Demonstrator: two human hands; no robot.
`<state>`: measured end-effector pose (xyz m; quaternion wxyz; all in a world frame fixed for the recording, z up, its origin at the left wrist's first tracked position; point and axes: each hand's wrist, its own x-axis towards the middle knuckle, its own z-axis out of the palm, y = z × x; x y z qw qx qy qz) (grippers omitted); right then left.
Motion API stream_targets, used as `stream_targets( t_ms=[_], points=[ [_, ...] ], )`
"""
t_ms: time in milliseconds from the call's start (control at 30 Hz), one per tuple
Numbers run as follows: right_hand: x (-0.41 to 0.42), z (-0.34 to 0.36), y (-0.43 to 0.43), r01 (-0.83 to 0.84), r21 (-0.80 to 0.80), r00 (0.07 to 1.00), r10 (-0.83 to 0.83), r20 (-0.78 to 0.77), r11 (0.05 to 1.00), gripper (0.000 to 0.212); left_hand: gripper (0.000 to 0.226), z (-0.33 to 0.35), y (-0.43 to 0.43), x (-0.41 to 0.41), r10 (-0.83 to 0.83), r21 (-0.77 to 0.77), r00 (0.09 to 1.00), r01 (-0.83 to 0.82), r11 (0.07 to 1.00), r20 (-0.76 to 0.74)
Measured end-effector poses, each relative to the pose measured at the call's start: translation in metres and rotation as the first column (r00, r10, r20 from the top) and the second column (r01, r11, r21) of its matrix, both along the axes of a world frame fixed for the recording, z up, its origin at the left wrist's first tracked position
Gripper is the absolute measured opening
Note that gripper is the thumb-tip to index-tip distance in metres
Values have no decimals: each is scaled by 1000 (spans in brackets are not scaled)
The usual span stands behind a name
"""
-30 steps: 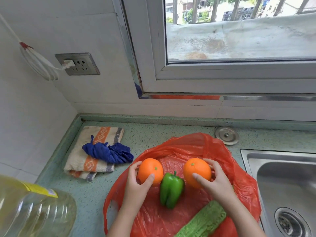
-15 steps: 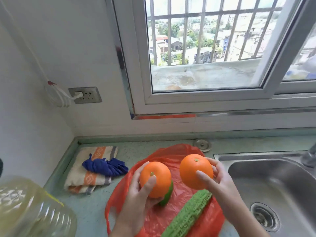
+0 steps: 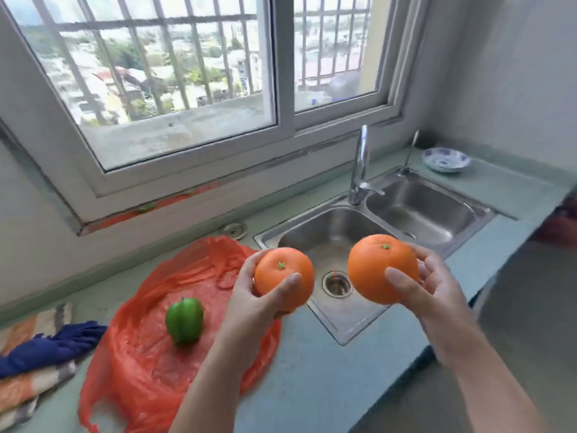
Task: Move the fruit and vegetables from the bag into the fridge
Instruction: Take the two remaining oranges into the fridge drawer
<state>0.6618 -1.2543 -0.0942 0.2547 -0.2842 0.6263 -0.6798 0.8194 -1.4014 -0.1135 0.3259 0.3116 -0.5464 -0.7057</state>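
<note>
Oranges fill both hands. The left hand (image 3: 253, 307) curls fingers and thumb round the left orange (image 3: 284, 278), stem end up; the right hand (image 3: 431, 289) clasps the right orange (image 3: 382, 268), the larger-looking one, with its thumb across the front and its fingers behind. Both fruits are held in the air, side by side and apart, above the near edge of the sink (image 3: 342, 339), with the drain (image 3: 337, 284) showing in the gap between them. With neither hand free, the likely trouble is the fridge door: no fridge is in view, and pulling a handle while clutching a round, smooth orange could loosen the hold, so the fruit drops into the basin or rolls off the countertop (image 3: 327, 385). Setting one orange down first, or tucking it against the body, would probably avoid that. Of the rest of the load, a green pepper (image 3: 184, 320) lies on the red plastic bag (image 3: 140, 370) at about eight o'clock from the left hand, near it but not touching; the bag is spread open and flat on the counter. A tap (image 3: 360, 164) rises at twelve o'clock beyond the hands, between the two steel basins. A blue-patterned dish (image 3: 446, 159) sits on the counter far off at one o'clock. A dark blue cloth (image 3: 46, 348) rests on a striped towel (image 3: 25, 389) at nine o'clock, by the frame's left edge. A barred window (image 3: 187, 89) spans the wall behind.
</note>
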Motion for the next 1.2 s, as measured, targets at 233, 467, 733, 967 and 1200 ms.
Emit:
stream_targets(
  t_ms=[233,467,733,967,1200],
  points=[
    [-29,8,137,398,-62,915,-401,-44,915,77,77,22,84,-86,-351,-167,934,356,919,59],
    [-47,13,287,654,-101,750,-660,-46,750,76,83,29,220,-170,-649,-246,756,647,722,83],
    [-68,19,472,850,-115,511,-858,-54,514,62,78,41,408,-252,-813,-332,574,789,517,95],
    [-70,26,604,942,-139,298,-951,-76,306,63,74,42,559,-298,-921,-324,377,887,329,96],
    [-62,19,693,988,-139,53,-997,-50,59,63,74,35,675,-335,-982,-305,142,947,98,124]
  ],
)
